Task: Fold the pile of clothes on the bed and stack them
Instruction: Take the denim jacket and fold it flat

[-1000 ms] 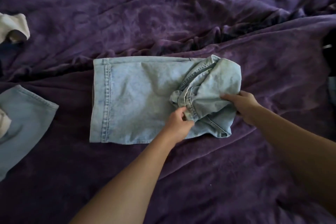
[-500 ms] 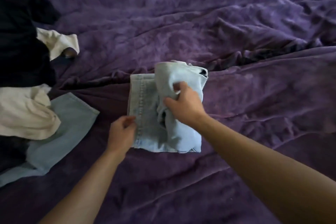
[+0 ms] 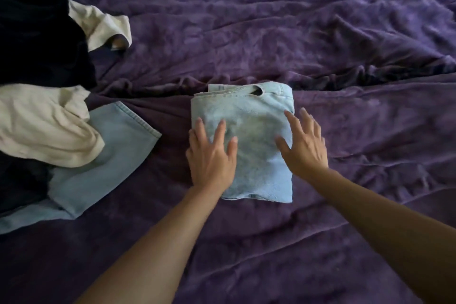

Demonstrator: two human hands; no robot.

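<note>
Home bedroom. The whole view is filled by a bed point(image 3: 370, 136) under a rumpled purple plush blanket point(image 3: 271, 20), creased into soft ridges. Household laundry lies on it. A loose pile of clothes point(image 3: 49, 106) sits at the left edge: dark garment point(image 3: 37, 32), cream garment point(image 3: 44, 126), pale denim leg point(image 3: 111, 155) sticking out beneath. One folded denim piece point(image 3: 249, 116) lies mid-bed, apart from the pile. Light is dim and soft.
</note>
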